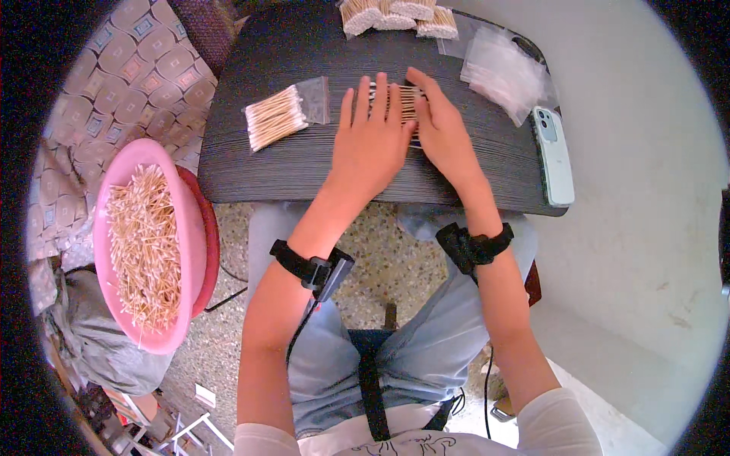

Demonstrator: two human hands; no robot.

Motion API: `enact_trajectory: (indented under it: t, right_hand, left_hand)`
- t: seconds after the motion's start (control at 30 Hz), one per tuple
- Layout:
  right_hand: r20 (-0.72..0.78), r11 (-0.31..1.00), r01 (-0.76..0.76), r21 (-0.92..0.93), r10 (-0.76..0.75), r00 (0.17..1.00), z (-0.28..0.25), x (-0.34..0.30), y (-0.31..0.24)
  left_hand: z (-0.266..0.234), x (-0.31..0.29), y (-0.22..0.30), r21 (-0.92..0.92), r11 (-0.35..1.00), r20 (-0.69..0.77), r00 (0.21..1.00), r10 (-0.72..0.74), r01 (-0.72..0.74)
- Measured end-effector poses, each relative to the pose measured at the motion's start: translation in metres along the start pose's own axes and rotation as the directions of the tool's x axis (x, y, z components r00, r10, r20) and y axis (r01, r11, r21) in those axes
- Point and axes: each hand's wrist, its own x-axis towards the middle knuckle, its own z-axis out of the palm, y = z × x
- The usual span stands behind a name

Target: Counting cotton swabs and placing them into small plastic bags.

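My left hand [372, 137] lies flat, fingers spread, on a row of cotton swabs [403, 97] laid out on the dark table [289, 163]. My right hand [441, 125] rests beside it with its fingers over the same swabs. Both palms press down; neither hand grips anything. To the left lies a filled clear bag of cotton swabs [277, 115].
A pink basin [141, 159] full of loose swabs stands at my left on a red stool. Bundled swab packs [395, 15] sit at the table's far edge, empty clear bags [502, 72] at the right, and a pale phone [553, 152] near the right edge.
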Motion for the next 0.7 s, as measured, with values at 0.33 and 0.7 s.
enact_trajectory:
  t: [0.33,0.7]
  right_hand:
    - [-0.128,0.988,0.003,0.157,0.018,0.992,0.004,0.008,0.004]
    - [-0.087,0.998,-0.058,0.029,0.06,0.994,0.001,0.008,-0.001]
  left_hand:
    - [-0.001,0.028,-0.004,-0.874,0.423,0.076,0.926,-0.37,0.24]
    - [0.0,0.028,-0.014,-0.95,0.245,0.067,0.891,-0.449,0.195]
